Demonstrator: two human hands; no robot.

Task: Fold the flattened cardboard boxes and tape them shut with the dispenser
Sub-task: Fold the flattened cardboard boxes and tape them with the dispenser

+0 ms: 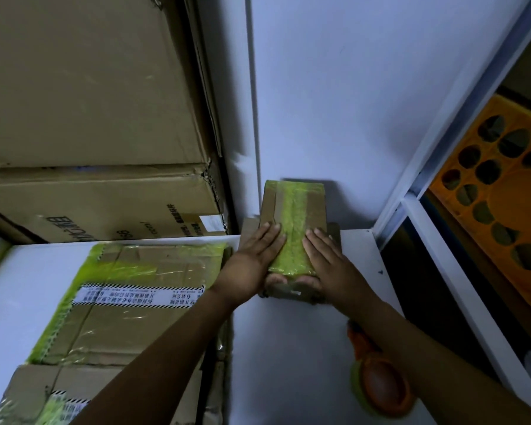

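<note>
At the far middle of the counter (pixel 288 348), close against the white wall (pixel 350 118), our left hand (pixel 253 257) lies flat on the small cardboard box (pixel 276 204), fingers straight and pressing its top beside the green tape (pixel 292 240), thumb set against the near end. Our right hand (pixel 325 259) mirrors it on the other side of the tape, flat-fingered too, so neither hand grips anything. We judge the box light and fairly stiff at its edges, with a top that may give along the taped seam. The glossy tape looks slick, so we would take hold on the bare cardboard sides or corners. More cardboard shows beneath it; whether that is its own flaps or a separate sheet we cannot tell. Far left, large cartons (pixel 89 102) stand stacked. Near left, taped boxes (pixel 129 302) lie on the counter just beside our left forearm, leaving little room to slide anything that way. Near right, the orange tape dispenser (pixel 377 384) lies partly under our right forearm. Further right stands a white shelf frame (pixel 442 271), with an orange perforated crate (pixel 503 194) behind it, well apart from the box.
</note>
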